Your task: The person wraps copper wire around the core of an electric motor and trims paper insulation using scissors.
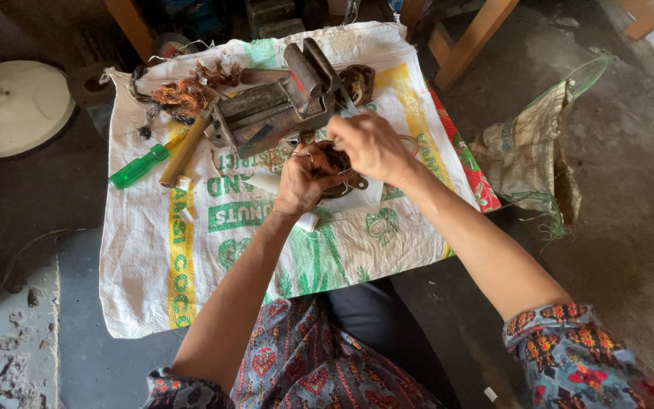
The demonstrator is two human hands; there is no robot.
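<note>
My left hand [300, 182] grips a round rusty metal part with copper windings [340, 163] that rests on a white woven sack [191, 257]. My right hand [369, 144] reaches over the same part from above, fingers curled on its top edge and on its wires. Most of the part is hidden under both hands. Just beyond them stands a grey metal vise-like tool [281, 102].
On the sack lie a green-handled screwdriver [139, 167], a wooden-handled tool [183, 151], a tangle of copper wire [187, 91] and small white tubes [265, 182]. A white round fan base [17, 106] sits at left, a crumpled sack [527, 151] at right, wooden legs behind.
</note>
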